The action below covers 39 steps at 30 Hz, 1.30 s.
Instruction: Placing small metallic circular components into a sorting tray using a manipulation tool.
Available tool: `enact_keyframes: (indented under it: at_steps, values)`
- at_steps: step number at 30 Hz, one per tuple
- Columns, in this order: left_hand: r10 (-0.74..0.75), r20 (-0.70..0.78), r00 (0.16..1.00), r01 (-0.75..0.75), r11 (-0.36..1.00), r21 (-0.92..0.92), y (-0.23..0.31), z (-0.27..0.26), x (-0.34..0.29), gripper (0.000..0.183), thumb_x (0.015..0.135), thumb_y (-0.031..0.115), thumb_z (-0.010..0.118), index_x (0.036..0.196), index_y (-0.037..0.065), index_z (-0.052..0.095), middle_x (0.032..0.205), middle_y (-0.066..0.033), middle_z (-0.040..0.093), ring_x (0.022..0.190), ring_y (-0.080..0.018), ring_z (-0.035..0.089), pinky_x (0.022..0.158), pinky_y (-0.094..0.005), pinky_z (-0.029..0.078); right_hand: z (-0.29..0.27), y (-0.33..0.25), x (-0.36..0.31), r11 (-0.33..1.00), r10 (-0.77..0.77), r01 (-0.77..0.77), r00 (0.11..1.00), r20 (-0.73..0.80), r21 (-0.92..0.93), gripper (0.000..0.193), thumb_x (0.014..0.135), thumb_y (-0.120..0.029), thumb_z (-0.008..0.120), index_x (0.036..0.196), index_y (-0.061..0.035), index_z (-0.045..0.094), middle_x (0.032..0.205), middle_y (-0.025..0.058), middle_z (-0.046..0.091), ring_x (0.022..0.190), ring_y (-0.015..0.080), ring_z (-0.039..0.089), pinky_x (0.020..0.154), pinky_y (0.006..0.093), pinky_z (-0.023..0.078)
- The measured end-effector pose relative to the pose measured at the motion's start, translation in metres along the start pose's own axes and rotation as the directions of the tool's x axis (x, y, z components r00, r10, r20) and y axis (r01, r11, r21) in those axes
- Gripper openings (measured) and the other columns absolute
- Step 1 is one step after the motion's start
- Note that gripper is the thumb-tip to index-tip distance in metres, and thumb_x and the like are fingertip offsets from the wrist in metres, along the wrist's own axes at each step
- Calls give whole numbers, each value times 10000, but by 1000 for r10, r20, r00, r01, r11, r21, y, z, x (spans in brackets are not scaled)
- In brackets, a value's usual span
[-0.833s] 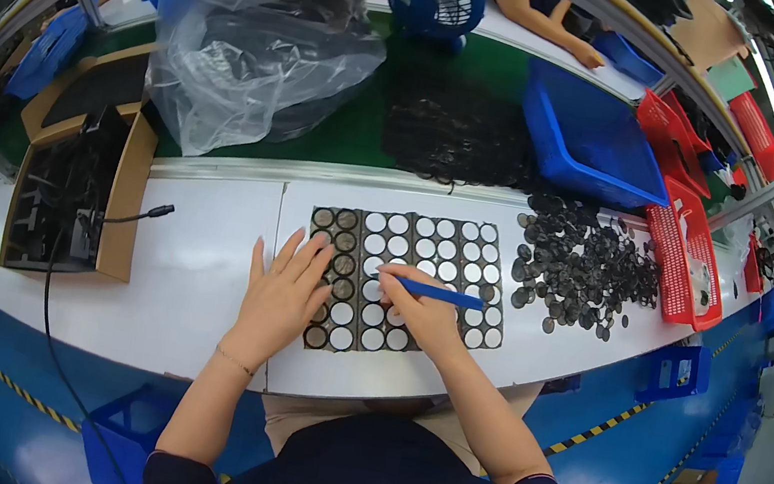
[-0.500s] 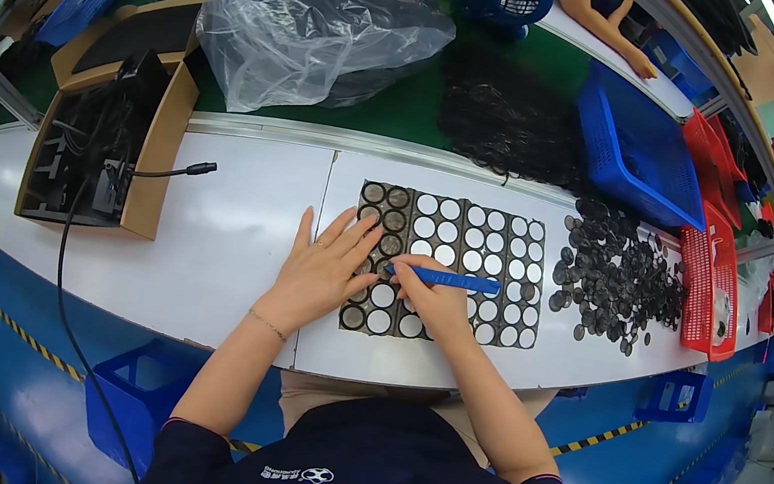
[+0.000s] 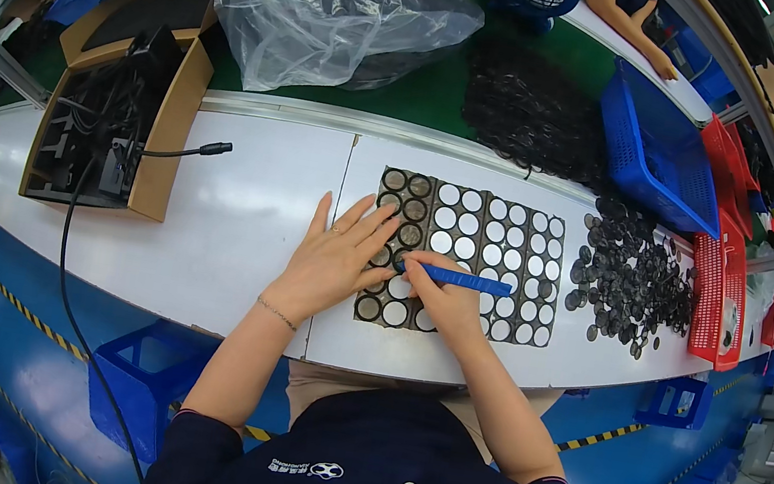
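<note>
A dark sheet (image 3: 466,329) with rows of round cells lies on the white bench in front of me; many cells show white discs (image 3: 445,219), while several at the left are dark rings with grey centres. My left hand (image 3: 336,259) rests flat with fingers spread over the sheet's left edge. In my right hand (image 3: 443,302) is a blue pen-like tool (image 3: 470,281), pinched between thumb and fingers. Its tip meets a cell in the left columns, close to my left fingertips; the exact contact is partly hidden by my fingers.
A heap of small dark discs (image 3: 629,280) lies right of the sheet, beside a red basket (image 3: 718,295). Behind stand a blue basket (image 3: 659,153), black strands (image 3: 530,108) and a clear plastic bag (image 3: 341,22). At left sits a cardboard box (image 3: 177,128) with cables. A co-worker's arm (image 3: 633,33) shows at the far side.
The whole view has shifted, so the bench contents appear slightly to the right and higher. My left hand stays spread on the sheet, and the right keeps the tool at the left columns.
</note>
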<state>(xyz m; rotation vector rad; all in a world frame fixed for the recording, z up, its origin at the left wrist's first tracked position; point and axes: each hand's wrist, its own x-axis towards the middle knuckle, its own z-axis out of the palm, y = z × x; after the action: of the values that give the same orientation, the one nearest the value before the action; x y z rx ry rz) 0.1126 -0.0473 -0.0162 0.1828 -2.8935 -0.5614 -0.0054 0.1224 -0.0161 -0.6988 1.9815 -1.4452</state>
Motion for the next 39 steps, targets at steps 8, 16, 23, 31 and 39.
enact_keyframes:
  at_steps: [8,16,23,31,39]
  values:
    - [-8,-5,1000,8,1000,9,-2,3,1,655,936,440,645,1484,116,491,1580,-41,433,1502,-269,316,1223,-592,155,17,-12,-9,403,-681,480,726,95,-779,193,862,-109,689,1043,-44,707,1014,84,689,925,241,638,776,356,475]
    - [-6,-82,997,5,1000,-12,-1,6,7,601,959,413,624,1464,108,510,1533,-37,489,1479,-272,349,1214,-588,179,-173,13,-11,318,-654,-214,656,-377,-924,214,940,-129,676,1123,-45,750,1012,153,696,976,313,634,812,404,484]
    - [-16,-126,992,27,996,84,-3,14,5,536,973,361,613,1437,102,543,1525,-34,497,1466,-267,370,1204,-585,203,-27,-17,12,983,86,-74,994,-68,165,299,964,-238,707,1148,-2,730,845,44,684,709,69,603,593,208,467]
    - [-16,-134,991,26,997,75,-3,13,4,529,971,346,616,1436,102,546,1527,-36,496,1468,-267,369,1203,-585,207,-1,-10,27,995,90,-88,994,-64,37,263,959,-246,695,1111,-40,757,755,-3,682,646,51,570,570,217,441]
    - [-17,-132,991,27,997,75,-2,13,5,531,969,340,623,1431,91,547,1526,-43,496,1468,-268,367,1201,-588,210,-1,-8,27,995,91,-87,993,-78,53,263,955,-229,700,1109,-23,754,756,6,690,634,54,582,556,219,450]
